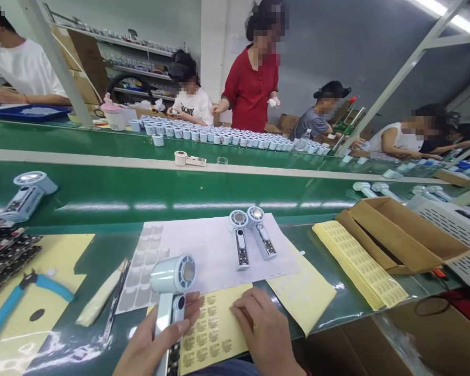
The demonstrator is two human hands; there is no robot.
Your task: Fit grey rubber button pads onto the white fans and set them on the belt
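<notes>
My left hand (152, 339) is wrapped round the handle of a light-blue handheld fan (172, 274), its round head upright and tilted to the right. Beneath it lies a yellow sheet of small printed stickers (209, 334). My right hand (264, 326) rests over that sheet's right side, thumb and fingertips pinched together at its surface; whatever is between them is too small to see. Two more handheld fans, one on the left (240, 240) and one on the right (261, 232), lie on a white sheet (203, 240) ahead of my hands.
Blue-handled nippers (31, 282) and a wrapped roll (102, 295) lie left. Another fan (27, 193) stands beyond. On the right are sticker sheets (356, 266) and a cardboard box (403, 230). A green conveyor (203, 193) runs across; several co-workers sit or stand behind many fan heads (219, 137).
</notes>
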